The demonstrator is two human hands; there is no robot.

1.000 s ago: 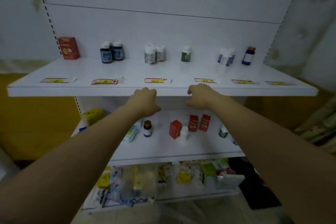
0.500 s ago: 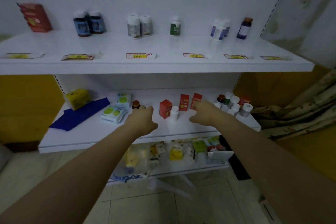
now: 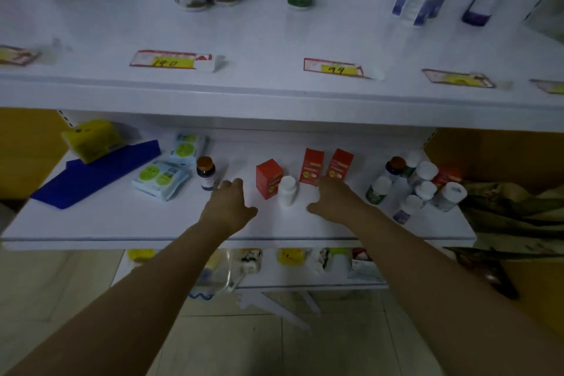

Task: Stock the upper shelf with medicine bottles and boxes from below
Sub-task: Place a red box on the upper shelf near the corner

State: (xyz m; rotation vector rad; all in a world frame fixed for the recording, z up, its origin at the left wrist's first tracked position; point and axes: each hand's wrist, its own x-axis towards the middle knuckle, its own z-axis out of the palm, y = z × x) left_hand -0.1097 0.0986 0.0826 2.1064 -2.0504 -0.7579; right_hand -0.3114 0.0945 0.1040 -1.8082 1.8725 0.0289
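The white lower shelf (image 3: 122,223) sits under the upper shelf (image 3: 274,40) in a dim room with a tiled floor. The upper shelf has a few bottles along its back.

The things to move stand on the lower shelf. There is a small brown bottle (image 3: 206,172) with an orange cap, a turned red box (image 3: 268,178), a white bottle (image 3: 287,191) just beside it, and two red boxes (image 3: 312,165) side by side behind. More bottles (image 3: 421,180) are bunched at the right end.

The boxes look like thin card. They are likely light, and a hard squeeze could dent them. It is best to hold one by its two flat sides, near the middle. The bottles look hard and smooth, so they may slip. It is best to wrap fingers round the body, under the cap. They all stand close together, so a bump could knock one over.

Both arms stretch forward over the front of the lower shelf. The left hand (image 3: 227,210) is palm down, between the brown bottle and the turned red box. Its fingers are loose and point forward, its thumb sticks out, and it holds nothing. The right hand (image 3: 334,198) is palm down too, with its fingertips at the foot of the two red boxes. It is hard to tell if they touch, and it has nothing in its grip. The white bottle stands between the two hands.
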